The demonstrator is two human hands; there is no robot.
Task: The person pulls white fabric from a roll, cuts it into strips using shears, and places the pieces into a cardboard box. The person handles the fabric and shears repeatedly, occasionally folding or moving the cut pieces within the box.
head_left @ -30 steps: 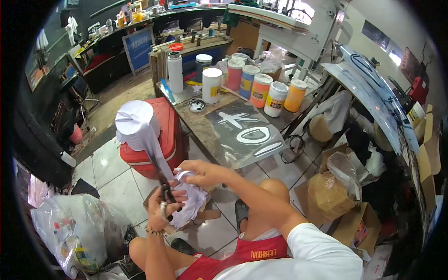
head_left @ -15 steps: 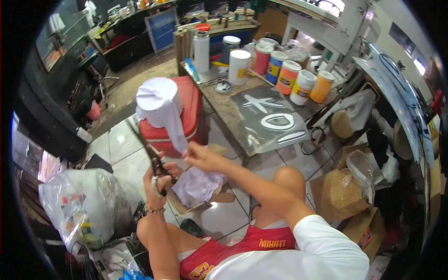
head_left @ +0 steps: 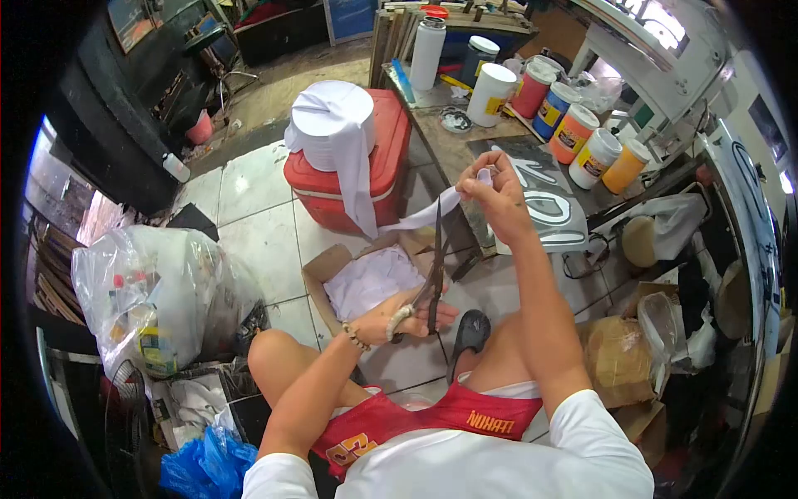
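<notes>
My left hand (head_left: 414, 313) holds large dark scissors (head_left: 435, 279), their blades pointing up and slightly apart. My right hand (head_left: 496, 191) pinches the end of a white fabric strip (head_left: 424, 216). The strip runs down and left from my fingers, behind the scissors, and up to a white roll (head_left: 332, 121) on a red cooler (head_left: 357, 179). Below the strip, an open cardboard box (head_left: 320, 270) holds white cut fabric pieces (head_left: 374, 283).
Several paint jars, among them an orange one (head_left: 573, 133), stand on a low table (head_left: 436, 137) beside a lettered sheet (head_left: 549, 218). A plastic bag (head_left: 166, 291) of containers lies at the left, a blue bag (head_left: 208, 466) below it. Boxes (head_left: 619, 358) sit at the right.
My right hand has moved up and right, drawing the strip's end out from the roll. My left hand has shifted right with the scissors. The head view has turned, too.
</notes>
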